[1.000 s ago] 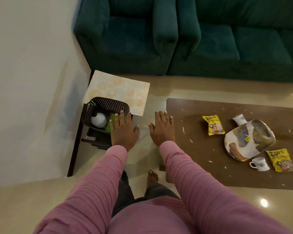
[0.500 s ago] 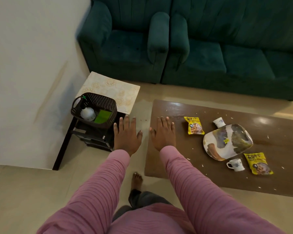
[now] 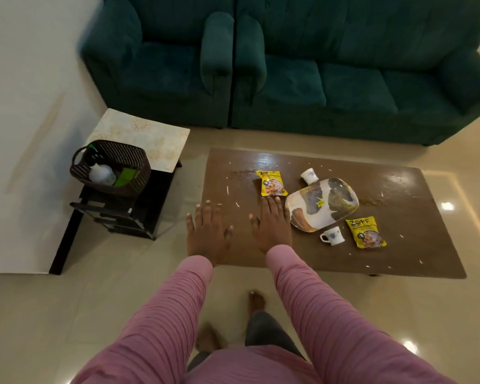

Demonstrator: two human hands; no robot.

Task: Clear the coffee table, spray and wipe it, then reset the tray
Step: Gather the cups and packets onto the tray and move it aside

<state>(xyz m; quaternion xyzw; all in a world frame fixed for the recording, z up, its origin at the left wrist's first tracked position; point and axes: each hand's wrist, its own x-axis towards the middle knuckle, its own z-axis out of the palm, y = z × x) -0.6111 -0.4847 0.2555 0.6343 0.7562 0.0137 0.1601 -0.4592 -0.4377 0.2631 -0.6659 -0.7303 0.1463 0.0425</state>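
Both hands are out flat, holding nothing: left hand (image 3: 207,234) over the coffee table (image 3: 399,261) edge, tray (image 3: 323,207) just right of the right hand (image 3: 272,225).

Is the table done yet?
Nothing's done. Left hand and right hand are open, empty. Remaining: clear the marbled oval tray, two yellow snack packets and two white cups off the crumb-strewn brown coffee table, spray with the white bottle in the dark woven basket, wipe, reset.

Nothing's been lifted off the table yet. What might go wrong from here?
The near cup sits right beside the tray; lifting the tray carelessly may tip it. The far cup seems to touch its far edge: same hazard. Scattered crumbs could get brushed onto the floor.
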